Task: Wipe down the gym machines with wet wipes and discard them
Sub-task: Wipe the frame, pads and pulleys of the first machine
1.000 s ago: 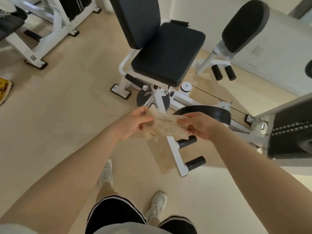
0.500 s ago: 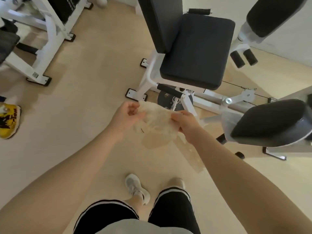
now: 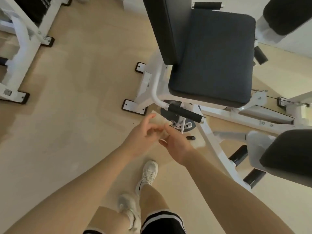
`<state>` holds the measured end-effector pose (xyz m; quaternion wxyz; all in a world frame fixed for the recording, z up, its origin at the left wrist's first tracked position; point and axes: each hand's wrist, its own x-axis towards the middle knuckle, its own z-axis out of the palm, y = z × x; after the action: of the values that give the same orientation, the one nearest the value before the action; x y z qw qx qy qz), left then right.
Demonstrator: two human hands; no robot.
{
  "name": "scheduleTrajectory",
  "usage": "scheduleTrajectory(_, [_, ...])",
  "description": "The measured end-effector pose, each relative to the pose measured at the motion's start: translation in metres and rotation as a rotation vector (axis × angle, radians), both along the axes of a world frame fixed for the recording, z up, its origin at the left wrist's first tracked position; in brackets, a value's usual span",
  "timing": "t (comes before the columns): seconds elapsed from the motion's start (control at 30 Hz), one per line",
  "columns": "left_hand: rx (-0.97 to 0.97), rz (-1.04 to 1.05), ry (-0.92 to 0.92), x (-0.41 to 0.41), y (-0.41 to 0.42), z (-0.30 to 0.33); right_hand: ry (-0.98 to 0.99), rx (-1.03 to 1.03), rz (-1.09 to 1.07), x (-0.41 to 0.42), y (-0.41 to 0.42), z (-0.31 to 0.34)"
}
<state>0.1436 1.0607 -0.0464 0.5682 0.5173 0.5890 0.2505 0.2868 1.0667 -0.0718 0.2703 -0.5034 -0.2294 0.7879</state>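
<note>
Nearest, at the bottom edge: black shorts with white stripes [image 3: 162, 222], bare legs, and two white sneakers [image 3: 148, 174] planted on the pale beige floor [image 3: 76, 115], one ahead of the other, feet farther forward than half a second ago. Above them, both forearms reaching in from the lower corners. Left hand [image 3: 143, 134] with fingers loosely spread and curled, right hand [image 3: 177, 146] just beside it, fingers bent inward, the two now almost touching rather than set apart. Between them only a faint, blurred trace of the thin translucent wet wipe [image 3: 163, 132], bunched small where earlier it hung stretched as a sheet; cannot tell which hand pinches it. Just beyond the fingers, the black foam grip handle [image 3: 185, 114] on the white steel frame [image 3: 152, 85] of the gym machine, closer and larger than before. Farther on, the dark padded seat [image 3: 214, 54] with its upright black backrest [image 3: 162, 27] at the left side. At the right edge, a black roller pad [image 3: 290, 157]. Far left, another white machine frame [image 3: 22, 48]; yellow object from earlier gone from view.
</note>
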Motion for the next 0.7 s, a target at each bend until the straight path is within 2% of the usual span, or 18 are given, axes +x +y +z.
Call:
scheduleTrajectory(0.1, [-0.007, 0.045, -0.011, -0.023, 0.024, -0.049, -0.035, -0.069, -0.068, -0.01, 0.017, -0.049])
scheduleTrajectory(0.2, [0.037, 0.069, 0.095, -0.043, 0.05, -0.114, -0.181, -0.158, -0.193, -0.021, 0.033, -0.119])
scheduleTrajectory(0.37, [0.058, -0.271, 0.267, -0.051, 0.087, -0.27, -0.446, -0.183, -0.406, -0.033, 0.064, -0.258])
scheduleTrajectory(0.47, [0.121, -0.419, 0.292, -0.04, 0.104, -0.356, -0.535, -0.035, -0.365, -0.033, 0.08, -0.323])
scheduleTrajectory(0.53, [0.164, -0.478, 0.317, -0.033, 0.12, -0.401, -0.694, 0.071, -0.344, -0.031, 0.091, -0.357])
scheduleTrajectory(0.7, [0.275, -0.578, 0.309, -0.012, 0.158, -0.456, -1.056, 0.307, -0.506, -0.018, 0.133, -0.414])
